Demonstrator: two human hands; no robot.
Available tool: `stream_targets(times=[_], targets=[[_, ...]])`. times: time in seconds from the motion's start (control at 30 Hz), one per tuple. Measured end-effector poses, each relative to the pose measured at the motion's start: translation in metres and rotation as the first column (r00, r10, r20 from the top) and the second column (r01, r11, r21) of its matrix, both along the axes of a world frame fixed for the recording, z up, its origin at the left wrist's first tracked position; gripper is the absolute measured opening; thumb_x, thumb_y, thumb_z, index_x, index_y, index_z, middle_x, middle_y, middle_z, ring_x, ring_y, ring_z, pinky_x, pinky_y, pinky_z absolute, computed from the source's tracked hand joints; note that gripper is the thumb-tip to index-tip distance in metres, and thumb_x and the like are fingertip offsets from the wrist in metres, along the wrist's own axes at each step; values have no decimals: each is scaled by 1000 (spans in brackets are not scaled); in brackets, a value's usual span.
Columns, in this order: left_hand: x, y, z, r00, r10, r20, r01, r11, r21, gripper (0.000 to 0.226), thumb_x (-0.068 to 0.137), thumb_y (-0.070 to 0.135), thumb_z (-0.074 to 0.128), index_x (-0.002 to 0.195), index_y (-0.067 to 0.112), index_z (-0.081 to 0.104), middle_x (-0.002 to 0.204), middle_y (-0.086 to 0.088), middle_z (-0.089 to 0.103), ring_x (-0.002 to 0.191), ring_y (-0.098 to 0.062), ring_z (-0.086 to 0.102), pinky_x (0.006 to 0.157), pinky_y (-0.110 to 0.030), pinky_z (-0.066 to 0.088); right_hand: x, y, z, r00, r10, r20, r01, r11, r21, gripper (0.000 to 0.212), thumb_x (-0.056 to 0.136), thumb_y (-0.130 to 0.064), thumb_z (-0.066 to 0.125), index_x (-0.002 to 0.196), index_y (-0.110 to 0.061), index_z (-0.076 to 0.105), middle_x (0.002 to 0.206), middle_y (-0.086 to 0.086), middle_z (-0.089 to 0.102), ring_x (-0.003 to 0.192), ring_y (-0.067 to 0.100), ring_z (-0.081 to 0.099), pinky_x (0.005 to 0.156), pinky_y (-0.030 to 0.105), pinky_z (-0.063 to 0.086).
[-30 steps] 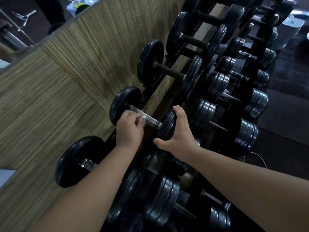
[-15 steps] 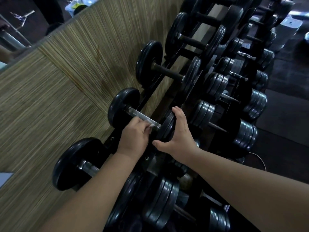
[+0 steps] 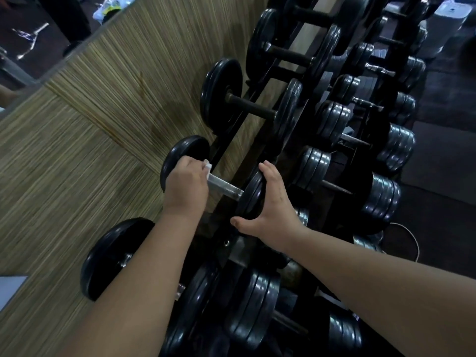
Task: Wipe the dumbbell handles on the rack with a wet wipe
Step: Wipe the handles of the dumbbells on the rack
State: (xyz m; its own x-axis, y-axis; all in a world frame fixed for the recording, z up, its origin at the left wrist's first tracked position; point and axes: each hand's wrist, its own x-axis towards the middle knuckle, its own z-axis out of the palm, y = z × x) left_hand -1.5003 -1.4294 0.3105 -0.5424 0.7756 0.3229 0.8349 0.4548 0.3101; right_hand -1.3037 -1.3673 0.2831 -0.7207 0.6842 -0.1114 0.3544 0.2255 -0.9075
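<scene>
A black dumbbell with a shiny steel handle [image 3: 225, 186] lies across the top tier of the dark rack [image 3: 233, 130]. My left hand [image 3: 186, 185] is closed around the handle's left end, next to the left weight plate [image 3: 180, 153]. A white wet wipe [image 3: 207, 165] pokes out between its fingers. My right hand [image 3: 271, 208] is spread over the right weight plate [image 3: 251, 193], fingers on top and thumb below. Much of the wipe is hidden under my left hand.
More black dumbbells fill the rack: one nearer [image 3: 113, 256], two farther [image 3: 251, 105], and lower tiers of stacked-plate ones [image 3: 381, 197] to the right. A straw-patterned wall [image 3: 85, 130] runs close along the left. A white bin [image 3: 449, 19] stands at the far right on the dark floor.
My left hand slid right along the handle toward the right plate, then back left to the left plate, with the wipe. My right hand stayed on the right plate.
</scene>
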Motion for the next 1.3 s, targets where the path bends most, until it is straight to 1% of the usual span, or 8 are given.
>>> stream_targets(times=[0.17, 0.43, 0.73, 0.83, 0.93, 1.07, 1.2, 1.3], targets=[[8, -3, 2, 997, -46, 56, 48, 998, -33, 21, 102, 16, 63, 101, 0, 76, 103, -12, 67, 82, -13, 57, 75, -24, 43, 1, 2, -2, 1000, -5, -19, 6, 1000, 8, 123, 71, -46, 87, 158, -34, 1, 162, -27, -10, 151, -2, -5, 115, 26, 16], [20, -7, 6, 881, -443, 169, 470, 862, -191, 20, 90, 4, 74, 110, 5, 78, 105, 0, 67, 90, -12, 67, 85, -22, 57, 1, 0, -4, 999, -20, -41, 21, 1000, 7, 124, 69, -45, 88, 159, -30, 4, 163, -25, -7, 151, -2, -3, 112, 21, 16], [-2, -13, 6, 986, -57, 158, 75, 991, -111, 16, 96, 9, 71, 110, 5, 77, 107, 4, 66, 94, -11, 64, 77, 4, 39, 4, 4, -3, 999, 13, -34, -13, 1000, 3, 123, 72, -45, 87, 159, -30, 2, 163, -25, -9, 152, 0, -5, 112, 23, 14], [13, -14, 4, 976, -3, 216, 26, 994, -107, 15, 97, 15, 72, 110, 11, 78, 107, 11, 64, 89, -2, 62, 75, -2, 45, 3, 4, -3, 999, 13, -29, -13, 1000, 12, 123, 72, -46, 87, 159, -30, 1, 164, -24, -9, 153, 1, -6, 113, 24, 14], [30, -13, 2, 944, -75, 322, 119, 986, -119, 11, 93, 15, 77, 104, 13, 79, 103, 9, 67, 88, -4, 67, 80, -19, 57, 4, 5, -3, 1000, 18, -25, -17, 1000, 10, 124, 71, -48, 87, 159, -31, 1, 163, -25, -10, 153, 2, -6, 114, 24, 13], [45, -17, 8, 907, -84, 413, 182, 962, -204, 12, 90, 11, 78, 101, 16, 81, 93, 16, 67, 86, 0, 67, 75, -4, 48, 5, 8, -2, 999, 37, -18, -37, 999, 15, 123, 71, -49, 86, 159, -29, 2, 164, -23, -10, 153, 3, -8, 119, 28, 13], [55, -28, 19, 897, 116, 428, -31, 979, -201, 13, 90, 16, 80, 103, 17, 80, 97, 16, 67, 87, 1, 64, 79, -16, 52, 13, 22, 5, 991, 131, 34, -132, 991, 9, 121, 72, -54, 85, 158, -31, 3, 164, -21, -10, 153, 4, -8, 121, 29, 13], [63, -36, 34, 887, 224, 405, -160, 969, -186, 12, 92, 20, 77, 104, 18, 78, 102, 13, 67, 86, 3, 61, 73, -8, 45, 21, 44, 15, 973, 217, 81, -221, 975, 34, 112, 74, -54, 84, 158, -27, 14, 166, -11, 6, 154, 12, 7, 124, 34, 20]])
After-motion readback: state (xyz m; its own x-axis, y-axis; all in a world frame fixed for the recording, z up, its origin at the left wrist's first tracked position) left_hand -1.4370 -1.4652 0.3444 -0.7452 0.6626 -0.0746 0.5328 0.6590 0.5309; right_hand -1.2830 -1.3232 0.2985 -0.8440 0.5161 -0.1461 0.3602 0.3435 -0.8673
